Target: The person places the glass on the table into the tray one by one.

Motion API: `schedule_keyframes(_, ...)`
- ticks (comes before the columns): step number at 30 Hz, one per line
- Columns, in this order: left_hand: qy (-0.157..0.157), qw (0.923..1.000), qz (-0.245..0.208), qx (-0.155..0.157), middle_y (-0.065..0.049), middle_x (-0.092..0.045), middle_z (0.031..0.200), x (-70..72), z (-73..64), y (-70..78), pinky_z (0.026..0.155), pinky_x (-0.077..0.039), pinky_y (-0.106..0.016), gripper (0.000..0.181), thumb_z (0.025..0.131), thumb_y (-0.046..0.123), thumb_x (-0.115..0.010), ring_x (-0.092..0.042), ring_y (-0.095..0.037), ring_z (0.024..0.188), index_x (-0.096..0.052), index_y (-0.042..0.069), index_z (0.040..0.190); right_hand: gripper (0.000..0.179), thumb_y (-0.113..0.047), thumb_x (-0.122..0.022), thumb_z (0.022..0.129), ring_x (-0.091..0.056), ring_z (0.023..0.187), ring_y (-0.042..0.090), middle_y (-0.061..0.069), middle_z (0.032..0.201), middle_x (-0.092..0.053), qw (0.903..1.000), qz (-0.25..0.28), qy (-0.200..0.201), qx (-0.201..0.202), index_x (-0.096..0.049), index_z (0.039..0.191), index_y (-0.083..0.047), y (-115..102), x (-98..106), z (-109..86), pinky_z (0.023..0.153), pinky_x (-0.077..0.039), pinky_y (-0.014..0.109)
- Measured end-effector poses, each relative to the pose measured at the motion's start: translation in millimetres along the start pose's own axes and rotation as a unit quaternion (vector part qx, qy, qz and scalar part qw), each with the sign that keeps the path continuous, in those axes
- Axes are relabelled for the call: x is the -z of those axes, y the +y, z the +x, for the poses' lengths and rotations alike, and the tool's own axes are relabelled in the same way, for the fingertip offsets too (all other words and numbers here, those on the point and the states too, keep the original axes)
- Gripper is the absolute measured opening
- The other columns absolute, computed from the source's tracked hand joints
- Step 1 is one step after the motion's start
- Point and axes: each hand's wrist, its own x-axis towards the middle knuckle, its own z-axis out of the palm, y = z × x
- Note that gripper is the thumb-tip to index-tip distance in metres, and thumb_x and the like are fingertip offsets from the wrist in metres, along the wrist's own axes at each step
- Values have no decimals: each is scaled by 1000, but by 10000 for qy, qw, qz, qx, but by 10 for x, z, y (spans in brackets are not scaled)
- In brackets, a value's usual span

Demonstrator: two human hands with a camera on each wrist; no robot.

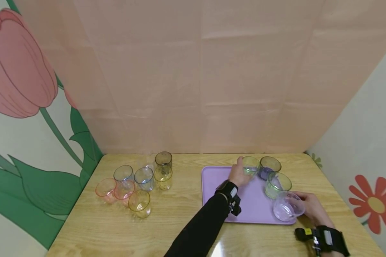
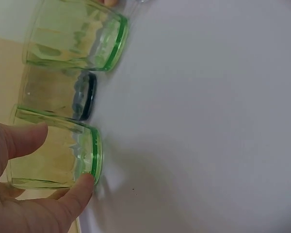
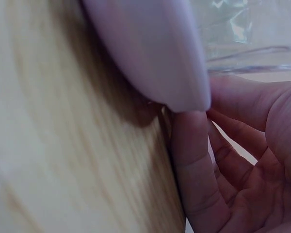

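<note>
My left hand [image 1: 239, 174] holds a green glass [image 2: 58, 150] at the back of the purple tray [image 1: 247, 208]. In the left wrist view the thumb and fingers lie around that glass, its base close to the tray. Beside it stand a dark grey glass [image 1: 270, 165] and a second green glass [image 1: 278, 185]. My right hand [image 1: 312, 207] grips a clear glass [image 1: 287, 208] at the tray's front right corner. In the right wrist view its fingers [image 3: 191, 160] are against the tray's rim; the glass's base is hidden there.
On the left of the wooden table [image 1: 93, 232] stand two pink glasses [image 1: 106, 189], two blue glasses [image 1: 144, 178], two yellow glasses [image 1: 139, 203] and a dark glass [image 1: 163, 159]. A beige sheet [image 1: 199, 89] hangs behind; flower-printed panels flank the table.
</note>
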Motion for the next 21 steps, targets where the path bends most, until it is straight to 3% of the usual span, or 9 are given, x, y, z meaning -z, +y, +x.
schedule_keyframes(2, -29, 10000, 0, 16, -16, -63, 119, -7, 14, -7, 93, -50, -30, 78, 78, 19, -82, -62, -25, 110, -39, 19, 143, 70, -46, -74, 84, -58, 95, 13, 27, 123, -64, 10000, 22, 28, 23, -59, 127, 7, -3, 4, -1, 72, -48, 22)
schedule_keyframes(7, -36, 9998, 133, 114, -14, -63, 121, -21, 18, -26, 92, -50, -29, 79, 77, 19, -82, -61, -24, 111, -39, 19, 144, 74, -47, -75, 83, -58, 103, 25, 30, 127, -60, 9991, 290, -159, -251, -57, 129, 9, -27, 16, 0, 72, -49, 24)
schedule_keyframes(10, -24, 9997, 209, 157, -15, -60, 124, -5, -1, -30, 93, -50, -28, 82, 76, 16, -81, -60, -24, 112, -37, 18, 145, 73, -45, -74, 84, -58, 104, 26, 31, 128, -58, 9990, 323, -191, -257, -56, 130, 10, -28, 16, -2, 72, -49, 23)
schedule_keyframes(17, -73, 9995, 293, -22, -17, -57, 126, 111, -84, -44, 95, -49, -29, 81, 75, 11, -77, -59, -25, 114, -36, 15, 144, 71, -43, -74, 86, -58, 105, 28, 31, 128, -58, 9993, 260, -172, -213, -56, 130, 10, -29, 20, 11, 72, -49, 22)
schedule_keyframes(21, -178, 9997, 87, -112, -18, -54, 131, 226, -129, -79, 97, -48, -30, 84, 74, 5, -75, -56, -24, 118, -35, 15, 146, 71, -44, -74, 85, -57, 106, 30, 30, 128, -59, 9992, 277, -175, -244, -57, 129, 9, -30, 10, 14, 71, -48, 23)
